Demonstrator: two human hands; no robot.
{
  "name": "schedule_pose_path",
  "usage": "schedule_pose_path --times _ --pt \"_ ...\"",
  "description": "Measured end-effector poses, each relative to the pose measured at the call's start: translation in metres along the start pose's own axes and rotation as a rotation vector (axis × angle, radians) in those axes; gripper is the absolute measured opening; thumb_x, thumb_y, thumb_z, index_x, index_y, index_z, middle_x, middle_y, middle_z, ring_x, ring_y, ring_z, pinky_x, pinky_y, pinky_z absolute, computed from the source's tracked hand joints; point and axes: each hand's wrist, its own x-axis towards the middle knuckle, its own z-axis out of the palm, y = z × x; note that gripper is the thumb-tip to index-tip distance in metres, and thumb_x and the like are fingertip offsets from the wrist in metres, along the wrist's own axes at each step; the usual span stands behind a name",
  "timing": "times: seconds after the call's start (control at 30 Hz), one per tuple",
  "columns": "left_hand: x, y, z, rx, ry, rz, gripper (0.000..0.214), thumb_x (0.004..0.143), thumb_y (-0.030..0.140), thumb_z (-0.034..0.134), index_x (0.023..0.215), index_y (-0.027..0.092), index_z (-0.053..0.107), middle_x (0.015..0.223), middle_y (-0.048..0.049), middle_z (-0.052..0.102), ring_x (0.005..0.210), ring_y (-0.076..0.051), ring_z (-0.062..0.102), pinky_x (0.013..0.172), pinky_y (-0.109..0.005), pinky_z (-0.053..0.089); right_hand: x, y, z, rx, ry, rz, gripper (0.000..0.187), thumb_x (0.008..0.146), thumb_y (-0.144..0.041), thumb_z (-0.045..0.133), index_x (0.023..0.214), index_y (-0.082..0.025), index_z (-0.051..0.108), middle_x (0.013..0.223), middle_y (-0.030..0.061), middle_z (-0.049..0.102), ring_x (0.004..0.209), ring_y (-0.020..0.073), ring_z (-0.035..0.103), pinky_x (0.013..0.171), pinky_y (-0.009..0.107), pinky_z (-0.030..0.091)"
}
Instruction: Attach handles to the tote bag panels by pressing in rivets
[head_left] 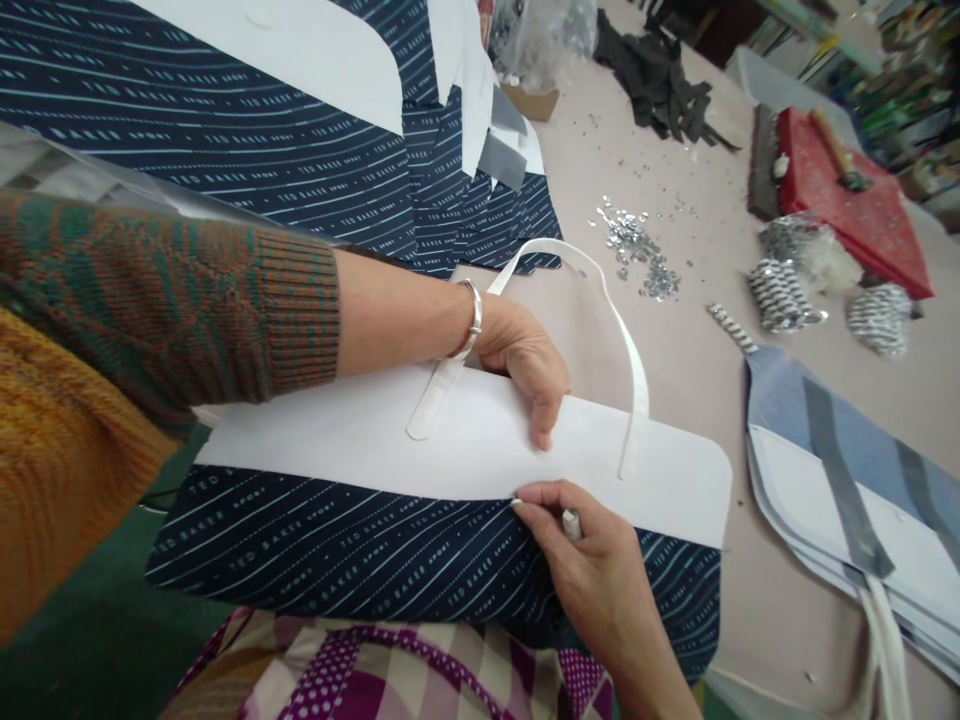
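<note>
The bag [337, 430] lies over the lap [420, 670], apparently for support. The right hand [596, 570] grip pinches its seam; the left hand [529, 355] bends over the upper edge, closure not discernible.

2 hands [525, 352], 1 arched wht strap [637, 378], 1 bracelet [476, 310], 2 striped bndls [784, 297]

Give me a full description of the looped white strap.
The white strap is a narrow, flat, plain band, cloth or soft leather by its look. It bends into an open arch beyond the far edge of the navy and white panel. One rounded end lies flat on the panel's white part; the other comes down on that part farther right, seen nearly edge-on. The left wrist hides a stretch of it; whether they touch, I can't tell. Nor can I see how its ends are fixed.
</note>
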Motion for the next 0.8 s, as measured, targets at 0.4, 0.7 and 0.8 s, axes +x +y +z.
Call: schedule_pose_path --times 0.4,0.7,0.8 --pt "-0.006 0.003 0.009 0.021 0.081 -0.006 0.012 0.070 0.026 0.069 0.069 0.015 0.073 0.073 -0.0069 0.071 0.067 -0.023 0.065 0.064 -0.038 0.055 0.000 0.001 0.009 -0.302 0.185 -0.157 0.021 0.089 -0.040 0.057 0.076 -0.025 0.050 0.058 -0.0053 0.059 0.049 0.0155 0.058 0.052 0.025 0.039" --pt "-0.006 0.004 0.012 0.151 0.137 0.047 0.023 0.067 0.034 0.072 0.074 0.012 0.070 0.076 -0.0080 0.070 0.066 -0.022 0.063 0.061 -0.033 0.051 0.003 -0.002 0.014 -0.307 0.192 -0.091 0.021 0.090 -0.040 0.055 0.077 -0.024 0.049 0.059 -0.0042 0.059 0.052 0.0161 0.057 0.053 0.025 0.036" --pt "-0.024 0.027 0.023 0.473 0.380 0.093 0.022 0.064 0.033 0.075 0.071 0.012 0.072 0.069 -0.0057 0.069 0.062 -0.020 0.059 0.061 -0.031 0.048 0.000 -0.003 0.006 -0.202 0.097 -0.103 0.018 0.089 -0.038 0.057 0.078 -0.024 0.054 0.060 -0.0046 0.060 0.052 0.0134 0.055 0.051 0.023 0.037"
